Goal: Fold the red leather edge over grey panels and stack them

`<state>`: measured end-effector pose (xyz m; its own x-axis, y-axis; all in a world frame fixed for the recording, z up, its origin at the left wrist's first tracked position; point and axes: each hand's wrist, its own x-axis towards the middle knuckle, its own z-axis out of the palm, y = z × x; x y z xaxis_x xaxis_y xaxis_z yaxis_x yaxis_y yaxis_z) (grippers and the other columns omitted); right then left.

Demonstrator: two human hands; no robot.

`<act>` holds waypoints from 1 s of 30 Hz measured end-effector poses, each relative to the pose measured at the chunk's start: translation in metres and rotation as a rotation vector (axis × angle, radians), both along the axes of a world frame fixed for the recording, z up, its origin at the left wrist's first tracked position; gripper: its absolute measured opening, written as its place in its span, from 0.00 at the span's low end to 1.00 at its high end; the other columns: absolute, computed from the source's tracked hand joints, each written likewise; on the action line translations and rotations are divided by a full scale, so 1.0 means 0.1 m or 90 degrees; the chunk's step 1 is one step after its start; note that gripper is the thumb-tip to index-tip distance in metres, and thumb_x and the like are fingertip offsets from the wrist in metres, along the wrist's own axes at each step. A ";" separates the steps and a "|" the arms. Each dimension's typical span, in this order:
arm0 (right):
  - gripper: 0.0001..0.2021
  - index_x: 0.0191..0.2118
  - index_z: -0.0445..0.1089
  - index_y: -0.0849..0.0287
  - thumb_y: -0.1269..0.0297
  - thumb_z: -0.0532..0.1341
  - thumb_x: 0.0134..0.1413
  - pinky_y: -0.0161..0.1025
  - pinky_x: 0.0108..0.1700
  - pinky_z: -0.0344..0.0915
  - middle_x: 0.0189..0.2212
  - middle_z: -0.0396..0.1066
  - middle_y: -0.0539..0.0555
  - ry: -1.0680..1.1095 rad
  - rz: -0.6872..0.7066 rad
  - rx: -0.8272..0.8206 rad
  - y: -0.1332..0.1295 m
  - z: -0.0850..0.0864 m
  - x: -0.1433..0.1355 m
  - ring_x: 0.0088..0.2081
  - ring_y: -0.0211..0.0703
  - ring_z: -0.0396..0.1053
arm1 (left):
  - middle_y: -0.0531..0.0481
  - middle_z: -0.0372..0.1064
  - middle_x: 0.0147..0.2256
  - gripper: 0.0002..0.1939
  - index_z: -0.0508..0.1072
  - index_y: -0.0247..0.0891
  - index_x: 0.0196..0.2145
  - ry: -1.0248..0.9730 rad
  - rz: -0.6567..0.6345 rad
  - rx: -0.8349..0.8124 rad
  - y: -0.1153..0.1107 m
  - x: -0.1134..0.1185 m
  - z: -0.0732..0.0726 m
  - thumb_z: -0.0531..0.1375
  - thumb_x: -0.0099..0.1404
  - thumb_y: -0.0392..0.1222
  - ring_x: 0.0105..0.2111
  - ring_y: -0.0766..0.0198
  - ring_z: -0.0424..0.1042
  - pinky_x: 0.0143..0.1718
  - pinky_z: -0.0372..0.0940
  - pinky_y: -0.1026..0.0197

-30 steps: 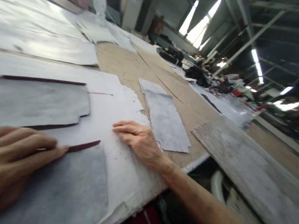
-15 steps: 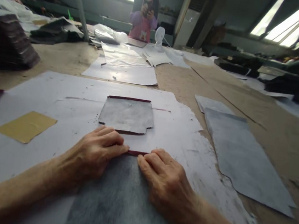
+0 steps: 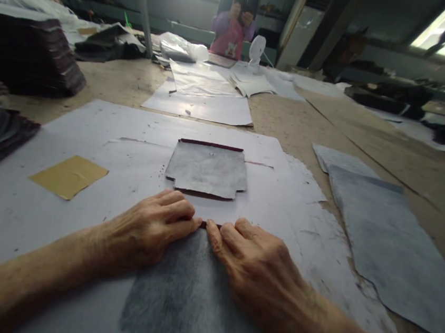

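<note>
A large grey sheet (image 3: 193, 296) lies in front of me, with a narrow dark red strip folded over along its far edge. My left hand (image 3: 163, 224) has its fingers curled and its thumb pressing the left part of that edge. Close beside it, my right hand (image 3: 255, 252) presses the same strip with bent fingers and thumb. The two thumbs nearly meet, and only a little red shows around them. Just beyond lies a smaller grey piece (image 3: 208, 170) with notched corners and dark red edges at top and bottom.
White paper (image 3: 131, 125) covers the work area. A yellowish square (image 3: 69, 176) lies left, with dark stacks (image 3: 31, 53) behind it. Grey sheets (image 3: 393, 242) rest on the right. Across the table, beside a small white fan (image 3: 257, 51), a person (image 3: 234, 22) stands holding something dark.
My right hand's thumb has come left along the strip, closing the gap to my left hand. The camera view has turned slightly left, so the scene sits farther right.
</note>
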<state>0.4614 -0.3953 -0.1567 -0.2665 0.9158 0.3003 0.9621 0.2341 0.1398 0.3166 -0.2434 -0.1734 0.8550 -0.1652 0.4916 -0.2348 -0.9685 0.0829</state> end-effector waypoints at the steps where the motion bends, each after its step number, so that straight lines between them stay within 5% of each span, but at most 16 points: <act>1: 0.13 0.40 0.68 0.70 0.80 0.51 0.49 0.40 0.27 0.61 0.29 0.66 0.57 -0.023 -0.003 -0.010 0.04 0.02 -0.03 0.28 0.44 0.60 | 0.44 0.65 0.33 0.14 0.67 0.30 0.42 -0.001 -0.002 -0.002 0.00 0.00 0.00 0.46 0.62 0.26 0.33 0.61 0.60 0.35 0.62 0.55; 5: 0.11 0.28 0.68 0.65 0.80 0.50 0.48 0.41 0.27 0.58 0.26 0.64 0.57 -0.012 0.040 0.022 0.18 0.01 -0.09 0.28 0.45 0.58 | 0.45 0.64 0.32 0.14 0.67 0.31 0.40 0.029 -0.006 -0.029 0.04 -0.02 0.02 0.46 0.62 0.26 0.33 0.61 0.60 0.35 0.61 0.55; 15: 0.13 0.30 0.68 0.67 0.78 0.47 0.55 0.40 0.31 0.58 0.29 0.64 0.56 0.127 0.094 0.075 0.20 -0.15 0.02 0.30 0.44 0.57 | 0.47 0.64 0.34 0.16 0.68 0.35 0.39 0.103 -0.002 -0.114 0.27 -0.21 0.14 0.49 0.57 0.23 0.33 0.65 0.62 0.35 0.61 0.63; 26: 0.20 0.51 0.62 0.64 0.78 0.50 0.51 0.42 0.34 0.61 0.34 0.63 0.56 0.136 0.078 -0.051 0.26 -0.09 0.01 0.33 0.44 0.58 | 0.46 0.64 0.31 0.16 0.70 0.35 0.37 0.102 0.020 -0.049 0.22 -0.19 0.17 0.49 0.54 0.25 0.31 0.62 0.60 0.35 0.59 0.57; 30: 0.21 0.53 0.61 0.63 0.77 0.50 0.51 0.41 0.34 0.62 0.34 0.63 0.56 0.113 0.073 -0.049 0.27 -0.09 0.03 0.33 0.44 0.58 | 0.49 0.65 0.32 0.17 0.71 0.39 0.37 0.065 0.040 -0.142 0.28 -0.26 0.28 0.48 0.57 0.26 0.32 0.65 0.63 0.36 0.59 0.59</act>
<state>0.4641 -0.3680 -0.1656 -0.3193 0.9048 0.2818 0.9366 0.3466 -0.0515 0.2903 -0.2154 -0.1458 0.9073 -0.0063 0.4204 -0.1534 -0.9359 0.3170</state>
